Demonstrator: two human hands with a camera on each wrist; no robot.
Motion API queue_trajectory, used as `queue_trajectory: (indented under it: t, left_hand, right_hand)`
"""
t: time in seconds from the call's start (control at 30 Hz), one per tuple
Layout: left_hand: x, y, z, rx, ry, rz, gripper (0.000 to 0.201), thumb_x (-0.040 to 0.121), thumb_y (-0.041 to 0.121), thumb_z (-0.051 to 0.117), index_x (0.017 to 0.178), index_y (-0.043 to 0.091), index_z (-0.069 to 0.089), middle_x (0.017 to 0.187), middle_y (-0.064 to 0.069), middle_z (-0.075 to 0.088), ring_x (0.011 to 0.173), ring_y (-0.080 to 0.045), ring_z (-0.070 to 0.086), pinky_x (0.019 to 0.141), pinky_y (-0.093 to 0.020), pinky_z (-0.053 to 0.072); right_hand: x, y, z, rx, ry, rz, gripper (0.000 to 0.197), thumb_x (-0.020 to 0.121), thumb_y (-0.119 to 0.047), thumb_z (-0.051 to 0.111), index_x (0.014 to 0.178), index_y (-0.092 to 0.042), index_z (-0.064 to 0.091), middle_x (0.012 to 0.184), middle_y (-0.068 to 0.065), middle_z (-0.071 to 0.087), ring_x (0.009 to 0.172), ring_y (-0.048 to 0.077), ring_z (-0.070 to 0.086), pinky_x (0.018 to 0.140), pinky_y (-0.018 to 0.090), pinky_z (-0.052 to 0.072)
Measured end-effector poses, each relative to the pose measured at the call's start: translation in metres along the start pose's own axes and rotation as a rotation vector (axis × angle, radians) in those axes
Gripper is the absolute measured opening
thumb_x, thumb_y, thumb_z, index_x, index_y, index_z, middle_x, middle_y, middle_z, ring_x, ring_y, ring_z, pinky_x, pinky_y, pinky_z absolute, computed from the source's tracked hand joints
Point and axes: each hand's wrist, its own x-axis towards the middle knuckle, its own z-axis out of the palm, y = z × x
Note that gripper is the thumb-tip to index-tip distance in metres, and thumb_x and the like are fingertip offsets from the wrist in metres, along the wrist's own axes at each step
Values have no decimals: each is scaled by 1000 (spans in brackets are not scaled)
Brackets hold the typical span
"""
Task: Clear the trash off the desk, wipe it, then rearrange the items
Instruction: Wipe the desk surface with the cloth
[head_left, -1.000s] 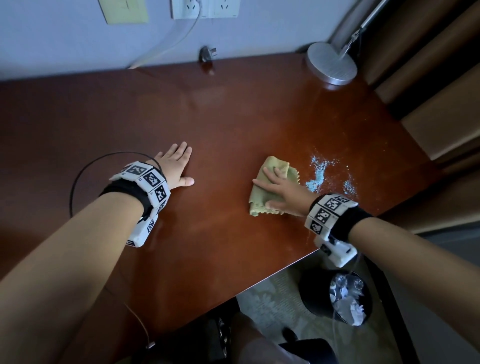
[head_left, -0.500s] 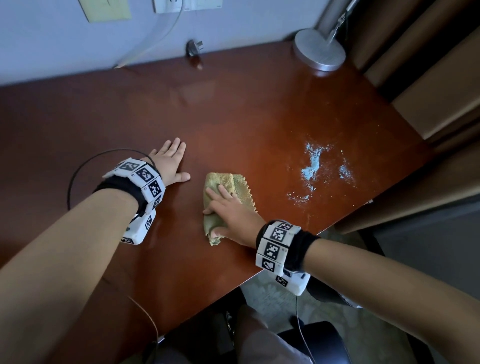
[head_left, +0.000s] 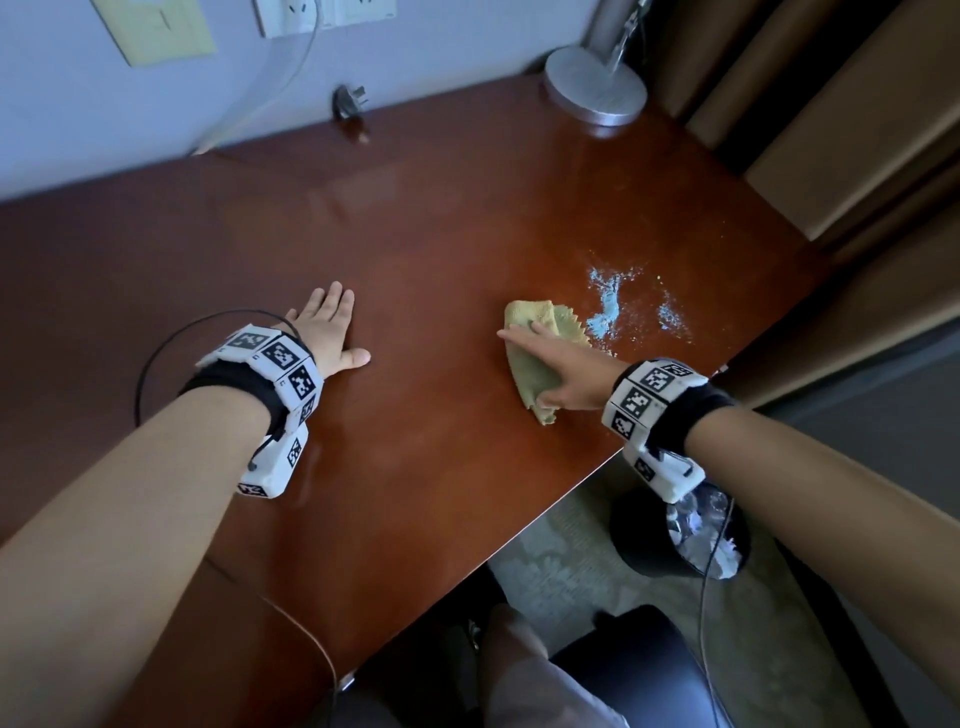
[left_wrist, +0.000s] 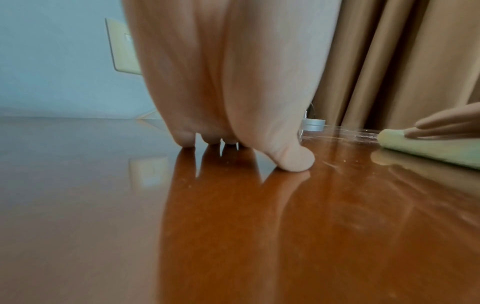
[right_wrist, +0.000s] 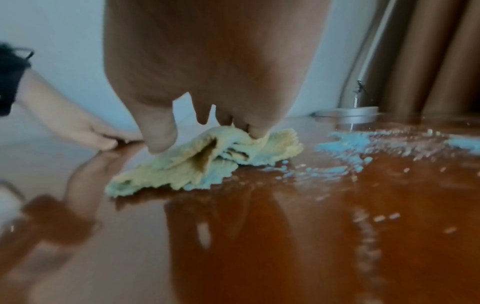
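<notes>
I see the reddish-brown worktop (head_left: 426, 249) filling most of my head view, with a round silver lamp base (head_left: 597, 85) at its far right corner. My left hand (head_left: 327, 332) lies flat on it, fingers straight, holding nothing. My right hand (head_left: 566, 371) presses flat-fingered on the crumpled yellow-green cloth (head_left: 530, 374), just beside the blue powder spill (head_left: 608, 306).

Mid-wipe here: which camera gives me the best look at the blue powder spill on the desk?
The head view: it shows the whole blue powder spill from above, right beside the cloth. The right wrist view shows it close but blurred and edge-on. The left wrist view shows only a faint glint there, no colour.
</notes>
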Motion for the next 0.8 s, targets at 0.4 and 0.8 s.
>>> queue_trajectory:
  t: [0.4, 0.8]
  left_hand:
    - [2, 0, 2, -21, 32, 6, 80, 98, 44, 38, 150, 7, -11, 157, -7, -18, 146, -24, -11, 117, -44, 8]
    - [-1, 2, 0, -2, 17, -9, 79, 99, 44, 36, 149, 7, -12, 157, -7, -19, 146, -23, -11, 118, -46, 8]
  right_hand:
    - [22, -53, 46, -159, 208, 127, 65, 100, -30, 36, 151, -12, -2, 159, 5, -8, 146, 19, -11, 117, 39, -1]
    - [-35, -41, 89, -190, 166, 60, 57, 103, -21, 25, 151, -19, -6, 158, 0, -13, 145, 15, -12, 116, 32, -6]
